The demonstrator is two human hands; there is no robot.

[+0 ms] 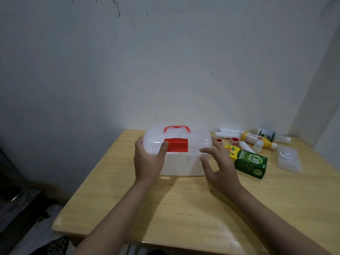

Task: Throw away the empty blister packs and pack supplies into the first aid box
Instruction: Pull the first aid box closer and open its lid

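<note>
The first aid box (184,164), translucent white with a red handle (176,128) and a red latch (177,144), stands closed on the wooden table (184,208). My left hand (149,161) grips its left front corner, thumb beside the latch. My right hand (219,166) hovers at the box's right front with fingers spread, fingertips touching or nearly touching the lid. To the right lie supplies: a green and yellow carton (248,161), two red tape rolls (234,140), white rolls (228,134), a yellow bottle (257,139), a clear flat pack (288,159).
A white bottle with a green label (266,134) and small white tubes (257,146) lie near the back right corner. Walls close the table in behind and on the right. Dark clutter sits on the floor at the left, off the table's left edge.
</note>
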